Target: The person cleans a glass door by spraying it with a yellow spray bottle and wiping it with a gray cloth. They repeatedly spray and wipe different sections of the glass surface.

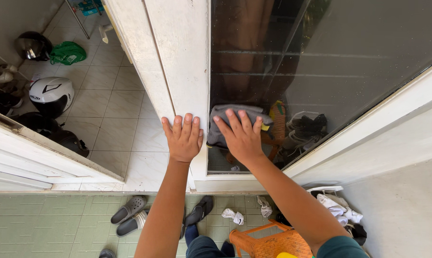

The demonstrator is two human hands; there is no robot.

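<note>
Left hand (182,138) flat and spread, palm pressed against the white door frame (177,62), fingers pointing up, holding nothing. Right hand (240,136) also spread, fingers fanned, pressing a grey cloth (225,119) flat against the dark glass pane (321,57) just right of the frame; not pinching, only pushing with the open palm. Cloth bunched under and above the fingers, low on the pane near its left edge, touching the glass. Hands close side by side, the frame's edge between them.

In the glass, a dim reflection of shoes and an orange woven shape. Below, on the green tiled floor (44,215), a pair of grey slippers (130,215), a black sandal (200,210), a crumpled white sock (234,216) and another pale rag beside it. An orange plastic basket (268,241) at the bottom edge, just under the right forearm. White cloths (337,206) heaped near the wall at right. Through the open doorway at left, pale floor tiles, a white helmet (51,94), a black helmet (32,45) further back and a green bag (68,52) beside it.
</note>
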